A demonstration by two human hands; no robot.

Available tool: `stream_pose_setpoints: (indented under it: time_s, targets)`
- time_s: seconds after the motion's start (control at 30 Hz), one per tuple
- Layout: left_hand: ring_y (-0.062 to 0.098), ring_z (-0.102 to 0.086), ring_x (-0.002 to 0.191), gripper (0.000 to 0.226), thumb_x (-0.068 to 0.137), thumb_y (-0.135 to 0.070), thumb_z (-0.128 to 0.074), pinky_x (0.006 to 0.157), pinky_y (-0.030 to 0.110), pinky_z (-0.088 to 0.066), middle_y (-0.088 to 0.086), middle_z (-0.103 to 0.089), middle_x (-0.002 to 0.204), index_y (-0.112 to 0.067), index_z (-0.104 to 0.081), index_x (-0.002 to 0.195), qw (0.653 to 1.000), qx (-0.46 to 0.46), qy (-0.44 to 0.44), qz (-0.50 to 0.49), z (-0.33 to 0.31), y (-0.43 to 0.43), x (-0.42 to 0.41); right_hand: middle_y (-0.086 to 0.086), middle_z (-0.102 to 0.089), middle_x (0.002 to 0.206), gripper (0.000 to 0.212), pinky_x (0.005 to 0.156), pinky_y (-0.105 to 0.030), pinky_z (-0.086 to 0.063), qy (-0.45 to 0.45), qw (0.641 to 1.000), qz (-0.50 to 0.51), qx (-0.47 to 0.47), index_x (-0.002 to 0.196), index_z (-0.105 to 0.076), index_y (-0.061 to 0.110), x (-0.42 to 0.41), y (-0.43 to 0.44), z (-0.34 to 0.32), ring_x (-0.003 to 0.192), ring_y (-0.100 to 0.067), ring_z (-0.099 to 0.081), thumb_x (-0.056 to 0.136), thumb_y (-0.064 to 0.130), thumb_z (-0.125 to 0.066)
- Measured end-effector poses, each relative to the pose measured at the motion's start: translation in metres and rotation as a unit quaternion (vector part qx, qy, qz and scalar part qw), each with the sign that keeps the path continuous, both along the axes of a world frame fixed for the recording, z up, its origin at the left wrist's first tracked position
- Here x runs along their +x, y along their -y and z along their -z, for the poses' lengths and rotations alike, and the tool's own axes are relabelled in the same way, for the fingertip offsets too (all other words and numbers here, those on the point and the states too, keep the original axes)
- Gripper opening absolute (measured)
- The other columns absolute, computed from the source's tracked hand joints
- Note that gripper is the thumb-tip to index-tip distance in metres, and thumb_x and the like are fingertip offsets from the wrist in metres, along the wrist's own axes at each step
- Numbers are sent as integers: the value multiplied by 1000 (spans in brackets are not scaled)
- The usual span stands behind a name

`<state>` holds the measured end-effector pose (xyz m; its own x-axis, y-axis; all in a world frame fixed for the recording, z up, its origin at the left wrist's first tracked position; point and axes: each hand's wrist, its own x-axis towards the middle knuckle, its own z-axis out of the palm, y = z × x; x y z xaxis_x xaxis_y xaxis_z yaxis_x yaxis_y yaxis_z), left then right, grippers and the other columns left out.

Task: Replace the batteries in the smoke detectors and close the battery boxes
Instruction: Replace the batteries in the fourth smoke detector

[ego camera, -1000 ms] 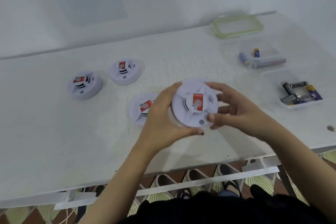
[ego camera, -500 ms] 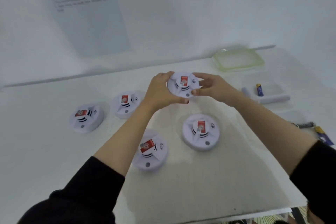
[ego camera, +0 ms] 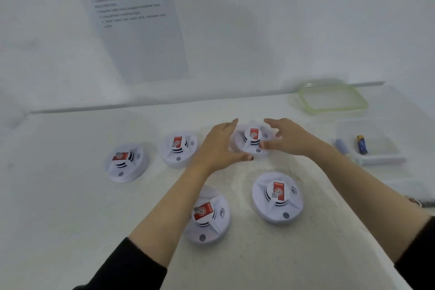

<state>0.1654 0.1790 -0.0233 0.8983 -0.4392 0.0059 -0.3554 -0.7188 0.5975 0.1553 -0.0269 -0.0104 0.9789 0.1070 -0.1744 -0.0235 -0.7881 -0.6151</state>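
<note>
Fingers (ego camera: 231,125) now loose around the detector (ego camera: 253,140), down on table (ego camera: 70,195).

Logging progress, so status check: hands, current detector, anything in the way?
Left hand open beside far detector. Right hand at its other side, grip unclear. Detector label up on table. Nothing in the way.

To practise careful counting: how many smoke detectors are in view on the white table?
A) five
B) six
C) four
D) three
A: the leftmost detector, second detector, far detector between the left hand and right hand, near-left detector and near-right detector make five.
</note>
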Motion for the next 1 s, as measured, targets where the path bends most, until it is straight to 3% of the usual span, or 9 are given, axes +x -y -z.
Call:
stream_pose_setpoints:
  time_s: [0.1,0.2,0.3,0.43,0.57,0.7,0.83,0.9,1.0]
  targets:
    - [1,-39,131,64,83,-30,-75,107,12,-25,-12,-48,138,-26,-45,139,990,-106,72,-59,1,-39,-29,-9,-42,138,57,96,-24,-31,105,994,2,-18,139,-42,18,2,-24,-9,123,-22,-44,87,28,-64]
    - [-20,-47,110,46,82,-19,-77,92,0,-33,-22,-57,119,-29,-57,122,968,-176,107,-144,14,-87,-59,-6,-45,136,49,92,-18,-26,151,988,-40,12,135,-47,19,7,-60,-11,124,-19,-43,89,27,-61]
    - [-21,-49,106,36,81,-19,-76,91,0,-35,-25,-59,114,-28,-62,113,959,-149,132,-200,33,-125,-82,-3,-42,141,56,104,-25,-25,127,986,-105,22,140,-40,21,14,-98,-2,131,-19,-36,89,32,-60]
    - [-14,-47,109,29,80,-28,-72,98,0,-28,-22,-56,118,-23,-70,109,969,-72,117,-205,50,-149,-99,-6,-26,153,87,113,-36,-20,66,978,-196,-8,149,-17,24,23,-144,17,141,-24,-21,81,44,-68]
    - [-9,-43,114,51,80,-49,-54,98,-6,-19,-13,-54,124,-15,-70,115,977,-39,111,-177,50,-152,-102,-8,-32,148,97,109,-33,-26,80,975,-205,-5,148,-21,26,30,-164,29,136,-25,-29,71,42,-78]
    - [-6,-45,115,43,80,-40,-62,99,-5,-21,-12,-56,125,-16,-70,114,976,-50,107,-183,52,-152,-103,-1,-50,126,83,88,-21,-31,97,976,-184,60,137,-40,25,28,-161,26,118,-16,-42,66,34,-83]
    - [-16,-48,112,40,82,-28,-74,101,13,-39,-21,-57,122,-35,-60,118,962,-134,81,-222,45,-150,-101,8,-58,118,59,87,-19,-40,29,973,-110,201,119,-52,33,14,-153,16,111,-10,-52,69,34,-82]
    - [-22,-46,113,58,80,-26,-77,95,4,-38,-24,-54,126,-44,-46,126,953,-185,66,-230,35,-144,-101,2,-58,123,52,91,-23,-44,-39,947,-73,311,120,-50,40,2,-149,4,111,-12,-54,76,33,-76]
    - [-19,-42,122,77,73,-34,-75,92,-1,-36,-29,-44,135,-51,-34,135,942,-256,52,-213,12,-126,-99,-3,-58,128,61,98,-34,-47,-123,876,-93,457,131,-41,46,-19,-141,-9,112,-20,-59,82,25,-69]
